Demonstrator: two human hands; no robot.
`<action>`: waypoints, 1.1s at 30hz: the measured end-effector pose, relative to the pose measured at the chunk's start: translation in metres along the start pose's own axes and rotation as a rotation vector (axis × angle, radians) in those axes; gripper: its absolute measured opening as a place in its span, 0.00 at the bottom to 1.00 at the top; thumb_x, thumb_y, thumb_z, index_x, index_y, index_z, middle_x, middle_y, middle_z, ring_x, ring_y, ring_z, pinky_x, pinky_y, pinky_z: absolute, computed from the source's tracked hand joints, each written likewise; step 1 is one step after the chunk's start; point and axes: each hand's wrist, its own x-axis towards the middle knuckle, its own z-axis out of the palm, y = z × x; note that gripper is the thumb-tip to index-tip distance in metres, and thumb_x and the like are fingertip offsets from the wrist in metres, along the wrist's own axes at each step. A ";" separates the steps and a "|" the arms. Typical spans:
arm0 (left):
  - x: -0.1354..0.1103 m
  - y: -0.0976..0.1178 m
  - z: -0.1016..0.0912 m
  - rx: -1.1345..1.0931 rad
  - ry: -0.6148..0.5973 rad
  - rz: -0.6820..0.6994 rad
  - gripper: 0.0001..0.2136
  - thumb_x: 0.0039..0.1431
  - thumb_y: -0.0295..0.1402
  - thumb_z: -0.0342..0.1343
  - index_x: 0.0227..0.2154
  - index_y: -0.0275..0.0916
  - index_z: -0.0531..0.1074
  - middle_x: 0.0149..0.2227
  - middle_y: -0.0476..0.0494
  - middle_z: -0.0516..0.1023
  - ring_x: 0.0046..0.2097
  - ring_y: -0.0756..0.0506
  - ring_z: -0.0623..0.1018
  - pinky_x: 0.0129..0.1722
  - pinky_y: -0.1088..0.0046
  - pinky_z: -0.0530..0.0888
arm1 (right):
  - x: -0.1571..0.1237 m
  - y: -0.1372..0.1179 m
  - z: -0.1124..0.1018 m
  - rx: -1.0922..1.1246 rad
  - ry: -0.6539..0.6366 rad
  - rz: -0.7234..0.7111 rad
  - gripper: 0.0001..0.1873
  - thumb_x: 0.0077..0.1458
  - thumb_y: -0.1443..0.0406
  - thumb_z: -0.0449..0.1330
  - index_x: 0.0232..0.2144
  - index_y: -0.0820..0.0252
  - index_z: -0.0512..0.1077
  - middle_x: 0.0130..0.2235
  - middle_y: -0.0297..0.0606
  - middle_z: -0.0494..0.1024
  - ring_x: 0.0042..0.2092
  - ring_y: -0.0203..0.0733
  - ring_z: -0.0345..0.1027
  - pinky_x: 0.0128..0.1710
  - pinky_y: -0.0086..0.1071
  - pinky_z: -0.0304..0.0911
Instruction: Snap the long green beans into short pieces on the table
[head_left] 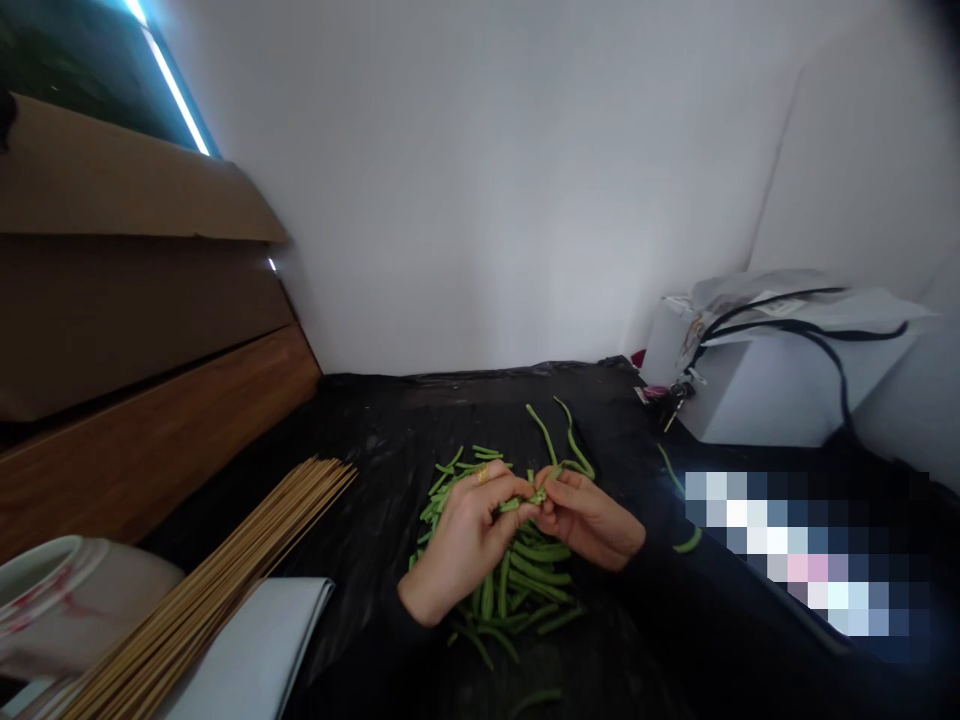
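Observation:
Both of my hands meet over a pile of cut green beans (536,575) on a black plastic sheet. My left hand (469,535), with a ring on one finger, pinches green bean pieces between thumb and fingertips. Right beside it, my right hand (589,515) is closed on a long green bean (571,430); long bean ends stretch out beyond the fingers toward the wall. The exact spot where the fingertips meet is partly hidden.
Left of the pile lies a bundle of thin wooden sticks (247,560) across a folded white sheet (251,640), near a white pot (82,600). At the right are a white box with black cables (772,385), a stray bean (688,542) and a pixelated bright device.

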 end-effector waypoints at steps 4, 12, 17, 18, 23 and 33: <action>0.002 0.002 0.004 -0.122 0.074 -0.021 0.04 0.59 0.32 0.58 0.32 0.38 0.76 0.31 0.47 0.74 0.36 0.48 0.73 0.39 0.73 0.66 | -0.001 -0.001 -0.002 0.059 -0.052 0.007 0.13 0.43 0.61 0.72 0.28 0.64 0.76 0.21 0.29 0.70 0.23 0.27 0.60 0.26 0.22 0.56; 0.005 0.000 0.019 -0.446 0.210 -0.262 0.09 0.60 0.38 0.55 0.32 0.37 0.71 0.25 0.51 0.69 0.27 0.51 0.67 0.28 0.77 0.63 | -0.002 -0.005 0.000 0.045 -0.080 -0.066 0.11 0.47 0.62 0.70 0.29 0.63 0.75 0.22 0.30 0.69 0.25 0.28 0.59 0.26 0.23 0.55; 0.010 -0.011 0.004 -0.686 0.464 -0.435 0.12 0.59 0.42 0.54 0.31 0.38 0.65 0.19 0.58 0.58 0.20 0.55 0.56 0.19 0.82 0.53 | -0.001 -0.004 -0.001 -0.024 -0.014 -0.071 0.12 0.46 0.61 0.71 0.28 0.63 0.74 0.22 0.30 0.69 0.25 0.29 0.60 0.26 0.24 0.55; 0.011 -0.012 -0.001 -0.761 0.469 -0.455 0.12 0.59 0.41 0.54 0.29 0.37 0.64 0.20 0.57 0.60 0.20 0.56 0.57 0.19 0.82 0.53 | -0.001 -0.003 -0.001 -0.059 0.004 -0.077 0.12 0.46 0.61 0.70 0.28 0.63 0.74 0.22 0.30 0.70 0.25 0.29 0.60 0.26 0.24 0.55; 0.010 -0.006 -0.005 -1.048 0.246 -0.501 0.08 0.56 0.36 0.52 0.27 0.38 0.62 0.23 0.53 0.66 0.19 0.56 0.59 0.16 0.81 0.48 | 0.002 0.001 0.000 -0.320 0.027 -0.132 0.13 0.46 0.59 0.70 0.28 0.62 0.74 0.21 0.30 0.70 0.23 0.30 0.61 0.25 0.26 0.54; 0.007 -0.003 0.002 -0.536 0.175 -0.476 0.11 0.51 0.39 0.63 0.27 0.35 0.73 0.19 0.53 0.68 0.22 0.54 0.64 0.23 0.79 0.61 | 0.000 -0.001 0.001 -0.188 0.052 -0.119 0.15 0.49 0.55 0.67 0.30 0.61 0.73 0.23 0.31 0.72 0.24 0.32 0.63 0.24 0.27 0.55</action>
